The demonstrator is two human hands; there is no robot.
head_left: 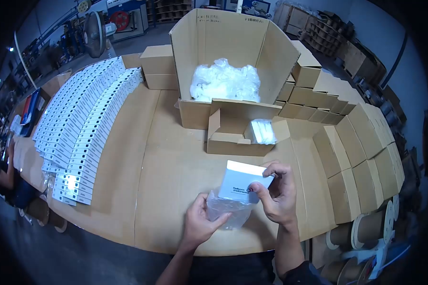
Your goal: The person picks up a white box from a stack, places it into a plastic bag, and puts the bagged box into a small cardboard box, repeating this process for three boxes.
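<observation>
A white printed box point(238, 183) is partly inside a clear plastic bag point(228, 213), its upper part sticking out of the bag's mouth. My left hand point(202, 221) grips the bag from the left, thumb across its front. My right hand point(278, 194) pinches the box at its right upper edge, with the thumb on the printed face. Just beyond them stands an open small carton point(240, 146) with white wrapped packs point(262, 132) at its right end.
A large carton point(235, 40) holding clear plastic bags point(226, 83) stands behind. Long rows of white boxes point(88, 133) line the left. Brown cartons point(366, 137) are stacked on the right. A person's arm point(7, 168) is at far left.
</observation>
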